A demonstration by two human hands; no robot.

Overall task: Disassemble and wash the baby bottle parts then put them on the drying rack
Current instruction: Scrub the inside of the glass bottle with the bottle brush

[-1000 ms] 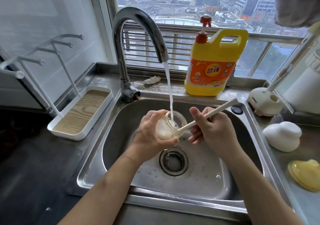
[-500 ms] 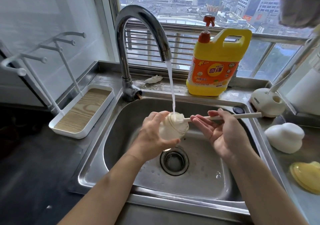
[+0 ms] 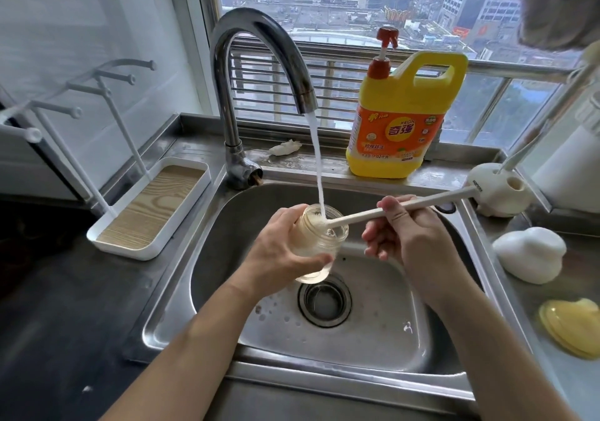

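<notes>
Your left hand [image 3: 279, 252] is wrapping its curled fingers and thumb around the clear baby bottle [image 3: 319, 242], holding it tilted over the sink [image 3: 227, 226], just above the drain [image 3: 324, 300], with its open mouth facing up and to the right. Your right hand [image 3: 409, 235] is pinching the long cream handle of the bottle brush [image 3: 406, 208] near its middle, fingers curled under it. The brush head is sitting inside the bottle's mouth, and the far end of the handle is pointing toward the right rear corner of the sink.

You are working over the steel sink, which is set in a dark surface [image 3: 65, 307]. A curved chrome faucet [image 3: 259, 34] is rising from behind the sink, and its water stream [image 3: 316, 161] is running straight into the bottle's mouth. A yellow detergent jug [image 3: 402, 122] with a red pump is standing on the ledge behind the sink, right of the faucet. The white drying rack [image 3: 149, 213], with a wood-grain tray and bare pegs, is sitting just left of the sink.

On the right, a cream brush holder [image 3: 500, 190] is standing at the back. A white rounded piece [image 3: 529, 255] is lying nearer you, and a yellow lid [image 3: 571, 326] is lying nearer you again. A crumpled white scrap [image 3: 285, 148] is lying on the ledge between the faucet and the jug.
</notes>
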